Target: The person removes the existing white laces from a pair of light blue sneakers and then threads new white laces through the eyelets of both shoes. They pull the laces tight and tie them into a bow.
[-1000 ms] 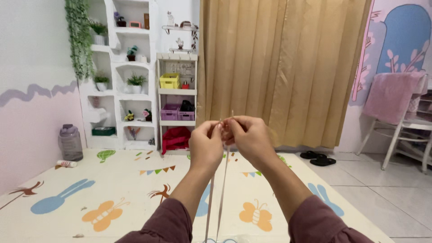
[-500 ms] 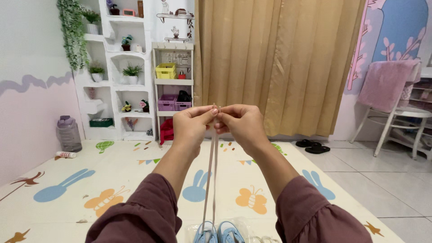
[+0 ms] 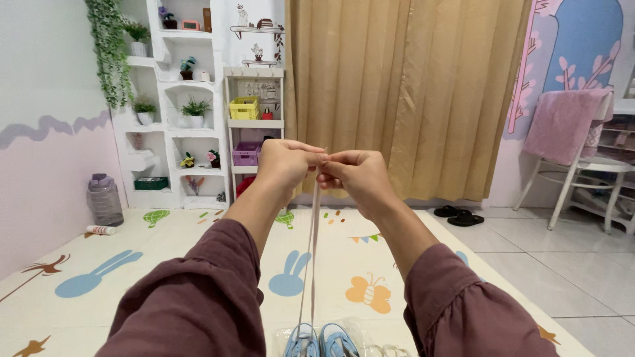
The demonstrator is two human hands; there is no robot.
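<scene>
My left hand (image 3: pixel 283 165) and my right hand (image 3: pixel 357 173) are raised in front of me, fingertips meeting at the top ends of a pale shoelace (image 3: pixel 312 251). Both hands pinch the lace ends side by side. The two strands hang straight down, taut, to a pair of light blue shoes (image 3: pixel 321 340) at the bottom edge of the view, between my maroon sleeves. Clear plastic wrapping lies around the shoes.
A play mat (image 3: pixel 165 264) with bunny and butterfly prints covers the floor. White shelves (image 3: pixel 192 106) with plants and coloured baskets stand at the back left, a water jug (image 3: pixel 104 199) beside them. A tan curtain (image 3: pixel 410 99), black sandals (image 3: pixel 463 215) and a chair with a pink towel (image 3: pixel 569 132) sit to the right.
My hands have risen slightly and stayed together on the lace ends. The view has tilted down, so my sleeves fill more of it and the blue shoes show.
</scene>
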